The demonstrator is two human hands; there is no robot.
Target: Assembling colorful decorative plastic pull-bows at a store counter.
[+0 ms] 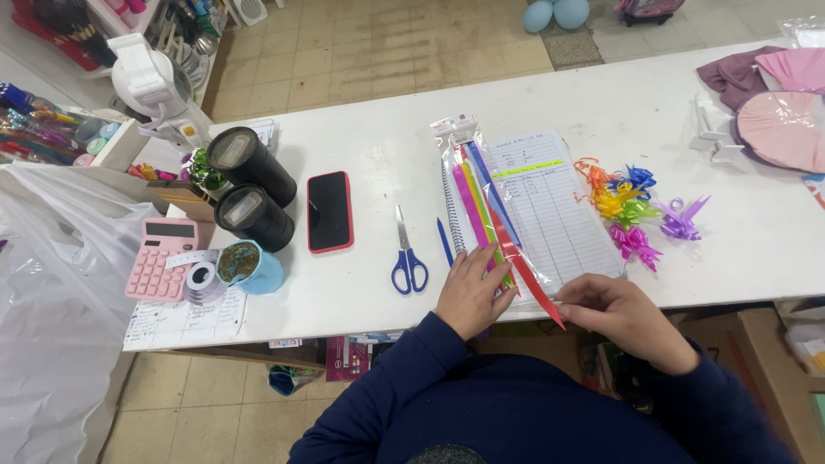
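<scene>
While four colourful curled ribbon bows (634, 209) lie on the white desk (378, 155), the left hand (472, 292) presses flat on a clear packet of ribbon strips (481, 193) and the right hand (614, 311) pinches the long red ribbon strip (526, 273).

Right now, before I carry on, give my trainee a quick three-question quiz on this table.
1. True or false: the scissors lie between the phone and the notebook.
2. Which hand pulls the red ribbon? A) left hand B) right hand
3. What colour is the calculator?

Key: 1 true. 2 B; its fingers pinch the ribbon's end while the left hand presses the ribbon pack flat. 3 pink.
</scene>
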